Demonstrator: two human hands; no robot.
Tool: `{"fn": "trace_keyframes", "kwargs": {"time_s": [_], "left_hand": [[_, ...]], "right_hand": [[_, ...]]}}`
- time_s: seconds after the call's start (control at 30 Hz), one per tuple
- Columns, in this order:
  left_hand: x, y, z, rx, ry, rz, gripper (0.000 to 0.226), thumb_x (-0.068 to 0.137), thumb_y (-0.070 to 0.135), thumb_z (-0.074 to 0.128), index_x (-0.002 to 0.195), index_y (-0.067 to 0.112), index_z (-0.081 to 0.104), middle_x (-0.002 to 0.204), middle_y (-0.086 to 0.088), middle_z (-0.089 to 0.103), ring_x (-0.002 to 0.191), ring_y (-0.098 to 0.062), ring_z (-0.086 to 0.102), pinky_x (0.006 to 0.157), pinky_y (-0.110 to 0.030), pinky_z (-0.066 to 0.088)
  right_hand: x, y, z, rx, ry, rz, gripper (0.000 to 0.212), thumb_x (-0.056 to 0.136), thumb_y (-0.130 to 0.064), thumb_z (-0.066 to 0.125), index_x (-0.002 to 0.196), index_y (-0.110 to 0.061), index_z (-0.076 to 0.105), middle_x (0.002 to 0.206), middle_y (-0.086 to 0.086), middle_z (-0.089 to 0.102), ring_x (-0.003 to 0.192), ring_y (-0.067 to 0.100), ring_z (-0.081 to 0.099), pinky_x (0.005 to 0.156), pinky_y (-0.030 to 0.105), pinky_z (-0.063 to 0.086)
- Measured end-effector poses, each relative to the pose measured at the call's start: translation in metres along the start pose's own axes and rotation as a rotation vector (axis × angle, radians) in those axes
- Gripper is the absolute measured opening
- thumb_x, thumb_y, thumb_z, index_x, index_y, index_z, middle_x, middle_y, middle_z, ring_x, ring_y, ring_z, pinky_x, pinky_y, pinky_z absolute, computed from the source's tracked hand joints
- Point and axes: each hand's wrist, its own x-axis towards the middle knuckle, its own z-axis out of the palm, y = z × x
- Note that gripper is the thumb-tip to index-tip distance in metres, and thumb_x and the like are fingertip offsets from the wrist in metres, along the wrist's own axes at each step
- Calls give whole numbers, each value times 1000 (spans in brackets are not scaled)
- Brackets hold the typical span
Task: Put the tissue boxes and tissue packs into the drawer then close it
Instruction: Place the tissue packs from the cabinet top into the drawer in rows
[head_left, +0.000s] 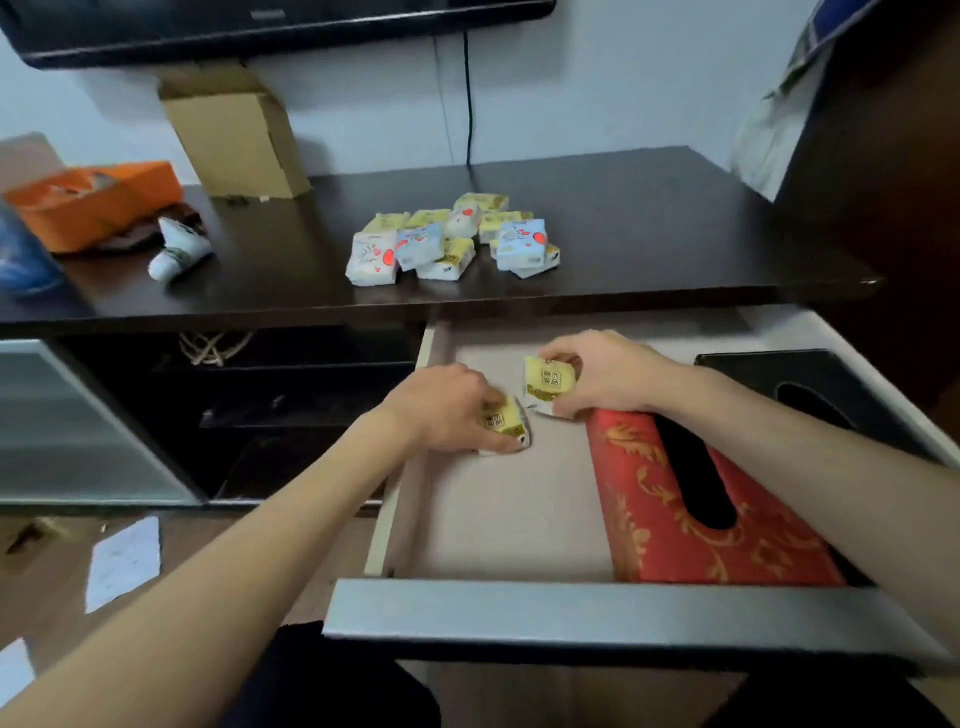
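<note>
The drawer (519, 605) stands pulled out, with a pale floor and a grey front. Inside it, my left hand (441, 408) grips a yellow tissue pack (506, 423) low against the drawer floor. My right hand (602, 376) holds a second yellow tissue pack (545, 384) just beside it. A red tissue box with gold pattern (691, 499) lies at the drawer's right side, and a black tissue box (810, 387) lies behind it. A pile of several small tissue packs (452, 239), yellow, blue and white, rests on the dark cabinet top (675, 234).
On the cabinet top at the left sit an orange box (93, 200), a white tube (176, 252) and a cardboard box (234, 140). A black screen (260, 26) hangs above. A glass-fronted shelf (78, 421) lies left of the drawer. Paper scraps (124, 561) lie on the floor.
</note>
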Motion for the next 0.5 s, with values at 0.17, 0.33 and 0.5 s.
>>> {"fn": "trace_keyframes", "kwargs": {"time_s": [0.17, 0.33, 0.5], "left_hand": [[3, -1, -1, -34, -3, -28, 73, 65, 84, 48, 111, 30, 67, 106, 4, 69, 100, -21, 63, 75, -35, 50], [9, -4, -1, -43, 2, -9, 73, 67, 81, 53, 117, 29, 65, 116, 6, 68, 107, -19, 62, 84, -37, 52], [11, -4, -2, -52, -47, 63, 68, 78, 73, 57, 129, 28, 60, 129, 3, 63, 118, -21, 55, 93, -42, 49]], "right_hand": [[3, -2, 0, -45, -109, 60, 74, 57, -34, 83, 129, -34, 64, 117, -2, 68, 101, 23, 65, 87, 36, 57], [15, 3, 0, 3, -226, 63, 89, 57, -31, 88, 140, -24, 58, 130, -1, 64, 110, 22, 65, 97, 40, 56], [20, 5, 1, -2, -252, 31, 87, 62, -33, 91, 141, -24, 57, 135, -2, 61, 116, 20, 61, 102, 40, 53]]}}
